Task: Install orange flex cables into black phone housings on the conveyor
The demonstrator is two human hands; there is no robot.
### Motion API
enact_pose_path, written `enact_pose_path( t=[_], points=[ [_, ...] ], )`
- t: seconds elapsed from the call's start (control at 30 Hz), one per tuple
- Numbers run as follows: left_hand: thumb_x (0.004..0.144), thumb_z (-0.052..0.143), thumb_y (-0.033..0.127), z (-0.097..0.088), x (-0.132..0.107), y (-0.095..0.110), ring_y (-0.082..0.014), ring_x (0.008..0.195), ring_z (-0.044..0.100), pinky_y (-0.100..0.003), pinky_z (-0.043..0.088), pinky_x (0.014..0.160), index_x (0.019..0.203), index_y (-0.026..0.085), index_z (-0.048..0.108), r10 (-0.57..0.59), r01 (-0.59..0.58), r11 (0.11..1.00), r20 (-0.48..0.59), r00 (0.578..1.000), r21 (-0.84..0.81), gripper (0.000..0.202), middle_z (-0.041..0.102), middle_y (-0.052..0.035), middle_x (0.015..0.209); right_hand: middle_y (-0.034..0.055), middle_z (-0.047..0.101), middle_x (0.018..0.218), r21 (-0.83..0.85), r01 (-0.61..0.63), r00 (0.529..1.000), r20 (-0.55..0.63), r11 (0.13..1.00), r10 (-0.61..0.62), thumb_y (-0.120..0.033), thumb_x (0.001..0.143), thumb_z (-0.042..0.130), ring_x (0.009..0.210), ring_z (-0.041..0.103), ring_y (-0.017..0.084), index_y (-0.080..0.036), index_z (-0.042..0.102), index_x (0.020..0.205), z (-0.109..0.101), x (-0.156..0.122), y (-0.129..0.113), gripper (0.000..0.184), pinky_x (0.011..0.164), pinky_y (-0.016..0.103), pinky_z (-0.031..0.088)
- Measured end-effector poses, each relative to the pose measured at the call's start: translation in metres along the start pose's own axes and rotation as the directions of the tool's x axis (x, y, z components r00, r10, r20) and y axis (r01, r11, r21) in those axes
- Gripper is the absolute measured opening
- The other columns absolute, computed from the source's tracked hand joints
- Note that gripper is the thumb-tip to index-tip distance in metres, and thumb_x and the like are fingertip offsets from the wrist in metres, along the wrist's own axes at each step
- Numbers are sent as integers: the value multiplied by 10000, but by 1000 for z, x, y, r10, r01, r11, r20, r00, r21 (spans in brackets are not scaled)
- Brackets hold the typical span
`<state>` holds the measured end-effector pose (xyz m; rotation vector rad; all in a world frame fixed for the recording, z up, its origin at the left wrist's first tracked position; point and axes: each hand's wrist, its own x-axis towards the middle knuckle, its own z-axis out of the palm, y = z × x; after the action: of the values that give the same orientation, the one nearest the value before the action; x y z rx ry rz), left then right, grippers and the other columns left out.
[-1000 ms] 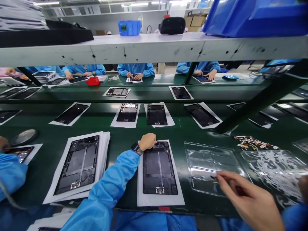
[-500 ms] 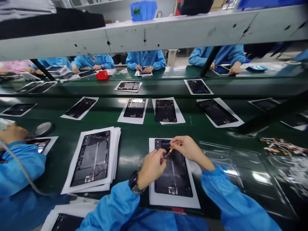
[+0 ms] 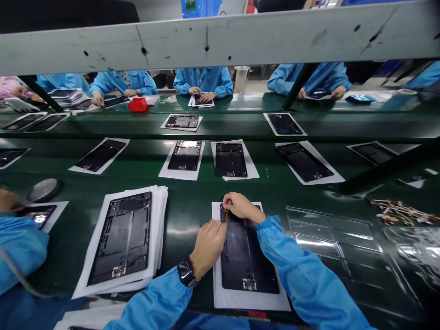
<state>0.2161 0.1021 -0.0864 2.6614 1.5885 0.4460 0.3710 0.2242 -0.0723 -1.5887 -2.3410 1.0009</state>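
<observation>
The person's right hand [image 3: 240, 206] is holding its thumb and finger close together, and they are pinching the upper end of a small orange strip [image 3: 226, 216]. The strip is pointing downward from these fingertips, over the top left part of a black tablet body [image 3: 245, 256]. The left hand [image 3: 209, 240] is coming from the lower left, with its fingers curling, and its fingertips are lying right at the lower end of the strip. I cannot tell whether they are gripping it or only touching. So the strip is sitting in the narrow space between the two hands, and I cannot tell whether it is touching the tablet body.

The tablet body is lying flat on white paper [image 3: 252, 300], and the right forearm is crossing over its upper right side. A dark watch [image 3: 186, 272] is circling the left wrist.

To the left, a second tablet body [image 3: 123, 233] is resting on a stack of sheets [image 3: 161, 229]. To the right, a clear plastic tray [image 3: 326, 213] is lying on the green table [image 3: 185, 201], and beyond it a heap of thin cables [image 3: 402, 212] is spreading near some white strips [image 3: 419, 247]. At the far left, a co-worker's blue sleeve [image 3: 20, 256] is showing.
</observation>
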Motion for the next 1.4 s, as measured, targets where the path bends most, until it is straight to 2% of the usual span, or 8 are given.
enact_pose_path(
  t=[0.13,0.23,0.33,0.53,0.7,0.87,1.07,1.4],
  points=[
    [970,460,132,4,0,-1,-202,740,602,-331,472,646,969,161,621,32,-37,998,-77,997,-56,163,634,-49,792,-28,645,730,-64,-68,996,54,996,71,-195,770,672,642,552,102,-208,644,820,-4,13,2,58,563,215,330],
    [982,435,133,5,0,-3,-194,740,625,-330,501,654,1016,144,617,66,-84,990,-158,985,-112,186,660,-53,808,-10,651,722,-146,-155,984,65,977,166,-336,691,787,654,583,136,-207,615,758,-12,20,6,224,554,232,331],
    [985,424,122,7,-2,-4,-188,778,656,-324,528,688,1067,132,611,92,-130,975,-205,974,-178,205,692,-67,872,15,659,735,-237,-199,977,26,951,211,-483,665,802,699,617,189,-214,591,762,-16,17,7,355,559,257,328],
    [963,461,102,10,-4,-8,-201,795,666,-342,535,691,1088,129,613,114,-147,966,-160,980,-210,198,709,-63,926,41,671,926,-365,-88,996,-28,927,83,-465,755,754,823,653,228,-228,551,972,-3,-7,-1,380,602,277,336],
    [961,415,60,9,-7,-10,-195,836,671,-342,527,712,1134,125,598,140,-170,967,-164,977,-191,260,712,-78,973,60,628,1034,-429,-15,998,-68,903,-16,-521,842,660,818,655,232,-211,535,1034,-1,-19,2,385,641,300,363],
    [972,431,96,7,-6,-7,-191,788,651,-316,523,679,1052,130,630,108,-148,972,-211,971,-185,217,695,-77,898,55,589,1055,-488,48,987,-110,871,-116,-515,907,573,766,644,204,-207,527,1047,1,-22,10,341,616,296,349],
    [963,474,102,17,-2,-2,-212,1032,652,-340,559,881,1029,130,647,164,-221,955,-271,949,-197,187,688,-90,1136,15,596,973,-432,81,993,-39,898,-109,-489,861,654,748,636,189,-227,529,979,-5,-14,16,313,592,284,320],
    [980,452,118,25,-6,-7,-213,1041,671,-355,580,872,1045,115,666,260,-292,941,-189,947,-170,224,714,-84,1115,13,595,999,-376,59,997,-30,925,-75,-512,855,651,745,636,186,-228,516,977,-6,-10,20,337,585,287,324]
  ],
)
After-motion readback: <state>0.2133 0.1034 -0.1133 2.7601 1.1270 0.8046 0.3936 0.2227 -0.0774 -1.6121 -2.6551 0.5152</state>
